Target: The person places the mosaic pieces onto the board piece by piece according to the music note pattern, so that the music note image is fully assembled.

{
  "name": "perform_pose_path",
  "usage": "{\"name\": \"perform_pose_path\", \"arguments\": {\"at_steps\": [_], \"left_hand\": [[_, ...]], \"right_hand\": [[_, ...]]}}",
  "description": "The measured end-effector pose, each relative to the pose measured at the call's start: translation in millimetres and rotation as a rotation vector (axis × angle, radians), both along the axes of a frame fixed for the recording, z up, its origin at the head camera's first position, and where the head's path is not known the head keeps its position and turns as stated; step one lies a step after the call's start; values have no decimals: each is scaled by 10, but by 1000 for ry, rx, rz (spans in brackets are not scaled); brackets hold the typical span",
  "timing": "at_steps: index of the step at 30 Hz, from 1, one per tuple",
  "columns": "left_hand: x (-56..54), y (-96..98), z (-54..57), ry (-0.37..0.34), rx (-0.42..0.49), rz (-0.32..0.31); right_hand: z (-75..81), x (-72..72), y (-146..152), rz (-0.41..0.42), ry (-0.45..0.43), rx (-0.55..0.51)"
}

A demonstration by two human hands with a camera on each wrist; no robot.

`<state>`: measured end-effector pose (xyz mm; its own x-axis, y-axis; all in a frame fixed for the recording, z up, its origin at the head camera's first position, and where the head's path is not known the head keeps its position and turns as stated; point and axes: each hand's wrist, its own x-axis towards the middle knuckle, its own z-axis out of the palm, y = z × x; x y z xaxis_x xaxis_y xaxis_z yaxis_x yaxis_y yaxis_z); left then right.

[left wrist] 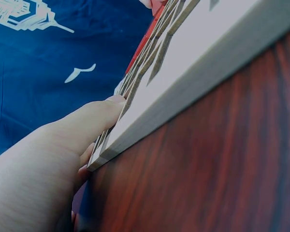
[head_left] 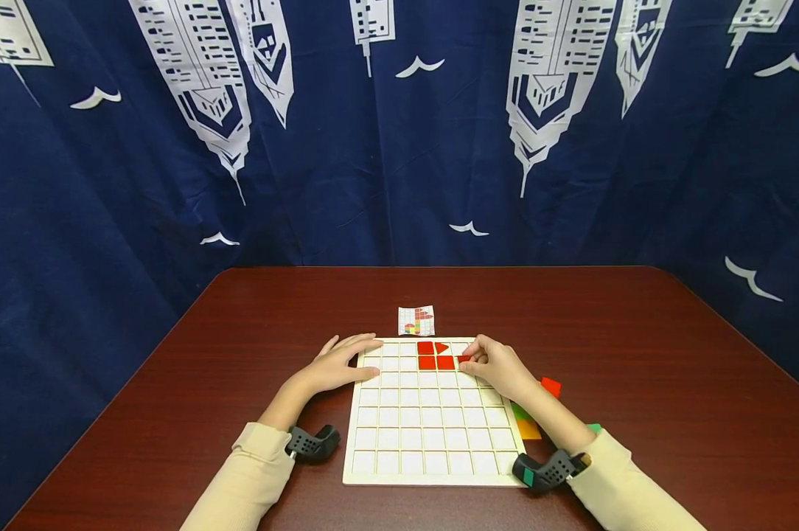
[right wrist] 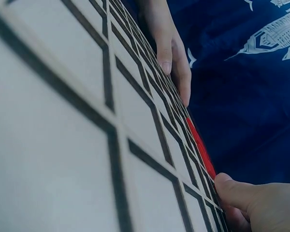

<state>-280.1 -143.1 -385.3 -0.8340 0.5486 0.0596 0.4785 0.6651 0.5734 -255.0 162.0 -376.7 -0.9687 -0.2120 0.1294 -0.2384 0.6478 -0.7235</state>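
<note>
Pinching a red piece (head_left: 464,358), likely for precision, the right hand (head_left: 499,366) has the grid board (head_left: 409,418) beneath it; the left hand (head_left: 336,363), fingers extended, rests across from it, apparently bracing.

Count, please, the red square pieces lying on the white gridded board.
3: one red square piece in the top row, one directly below, and one right of that. The right hand pinches another red piece, shape partly hidden.

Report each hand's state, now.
Left hand: open, resting on the grid board at its far left corner.
Right hand: closed, pinching a red piece.
</note>
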Motion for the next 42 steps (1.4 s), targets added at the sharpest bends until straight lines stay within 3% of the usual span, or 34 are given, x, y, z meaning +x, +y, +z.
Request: {"name": "perform_pose_path", "arguments": {"at_steps": [28, 37, 42], "left_hand": [[17, -7, 14, -1, 3, 0], [16, -8, 3, -4, 5, 1], [1, -8, -1, 2, -1, 5]], "right_hand": [[-58, -22, 9, 30, 88, 23], [23, -36, 128, 158, -34, 21], [107, -72, 257, 185, -71, 16]]}}
